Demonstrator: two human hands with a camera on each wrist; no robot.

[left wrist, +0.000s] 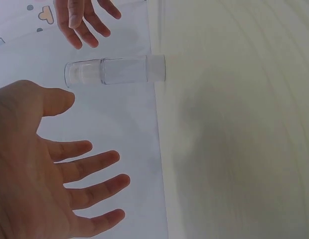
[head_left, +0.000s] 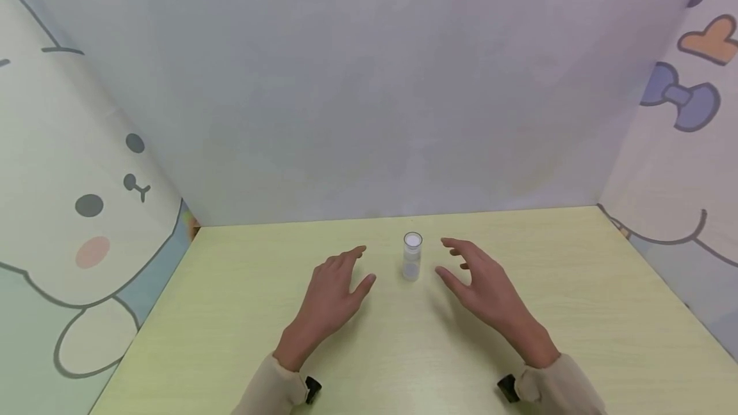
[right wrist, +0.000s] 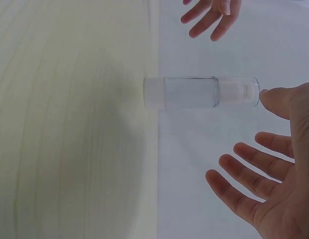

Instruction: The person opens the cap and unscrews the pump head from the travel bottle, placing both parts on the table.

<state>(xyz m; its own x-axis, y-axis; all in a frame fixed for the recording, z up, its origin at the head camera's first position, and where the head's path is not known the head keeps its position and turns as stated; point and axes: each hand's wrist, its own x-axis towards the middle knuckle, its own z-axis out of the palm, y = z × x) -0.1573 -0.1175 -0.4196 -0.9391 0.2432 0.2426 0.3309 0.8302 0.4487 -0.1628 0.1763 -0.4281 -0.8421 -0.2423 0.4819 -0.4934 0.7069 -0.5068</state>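
A small clear bottle with a see-through cap over a white top stands upright on the pale yellow table. On its left, apart from it, my left hand hovers with fingers spread and thumb out. My right hand is held on the other side, a little nearer to the bottle, its fingers also extended and touching nothing. The left wrist view has the bottle lying sideways in the picture, beyond the left thumb. In the right wrist view the right thumb tip overlaps the cap end of the bottle.
A plain grey-white wall rises behind the table's far edge. Side panels with cartoon prints, a bear-like face at left and a blue bow at right, flank the table. Light sleeves with black straps cover both wrists.
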